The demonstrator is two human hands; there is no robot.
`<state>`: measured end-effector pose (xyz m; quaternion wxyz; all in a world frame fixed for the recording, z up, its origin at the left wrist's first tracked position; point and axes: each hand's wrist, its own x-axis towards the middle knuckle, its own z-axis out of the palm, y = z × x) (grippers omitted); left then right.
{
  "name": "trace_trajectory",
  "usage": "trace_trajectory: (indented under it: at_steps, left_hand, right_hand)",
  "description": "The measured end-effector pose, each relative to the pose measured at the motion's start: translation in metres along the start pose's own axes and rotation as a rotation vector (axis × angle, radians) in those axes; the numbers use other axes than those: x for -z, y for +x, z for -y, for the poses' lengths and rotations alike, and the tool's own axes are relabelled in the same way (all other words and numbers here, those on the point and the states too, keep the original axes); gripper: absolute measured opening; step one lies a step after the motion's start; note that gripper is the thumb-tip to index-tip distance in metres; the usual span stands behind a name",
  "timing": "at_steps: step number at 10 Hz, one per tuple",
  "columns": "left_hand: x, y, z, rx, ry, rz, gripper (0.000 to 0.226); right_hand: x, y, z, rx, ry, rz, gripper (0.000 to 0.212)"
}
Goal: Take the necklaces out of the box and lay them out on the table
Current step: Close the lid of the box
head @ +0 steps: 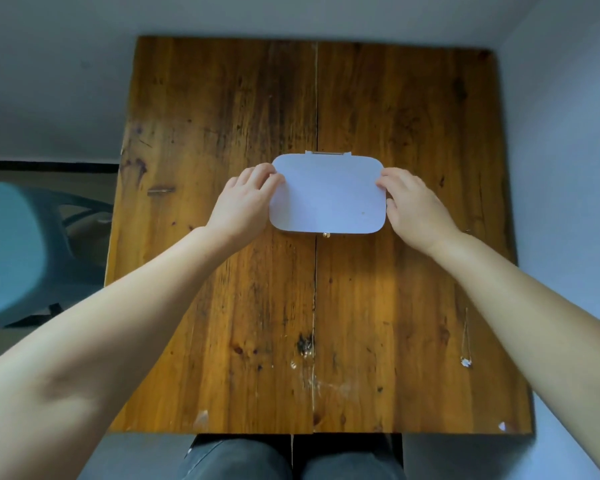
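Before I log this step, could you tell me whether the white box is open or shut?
Shut. The white box lies flat on the table, showing only its lid; the left hand and right hand hold its sides.

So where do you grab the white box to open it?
Probably at the front edge of the lid, beside the small gold clasp, lifting up from the near side. The hinge sits on the far edge of the white box, so it likely swings open away from you.

One head-worn camera looks steeply down and forward over the wooden table point(222, 202) from the near edge, close enough that both forearms and the wearer's knees point(291, 459) fill the lower frame.
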<state>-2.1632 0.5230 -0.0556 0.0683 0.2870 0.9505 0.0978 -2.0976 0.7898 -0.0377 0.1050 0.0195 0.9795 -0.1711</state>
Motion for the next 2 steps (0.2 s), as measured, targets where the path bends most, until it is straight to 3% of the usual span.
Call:
trace_trajectory:
  at_steps: [1, 2]
  left_hand:
    - [-0.001, -0.009, -0.009, 0.071, -0.012, 0.023, 0.052]
    - [-0.003, -0.042, -0.033, 0.189, -0.089, -0.056, 0.051]
  right_hand:
    - [0.040, -0.010, 0.023, -0.006, 0.136, -0.060, 0.033]
    - [0.124, -0.049, 0.063, 0.055, 0.502, -0.347, 0.026]
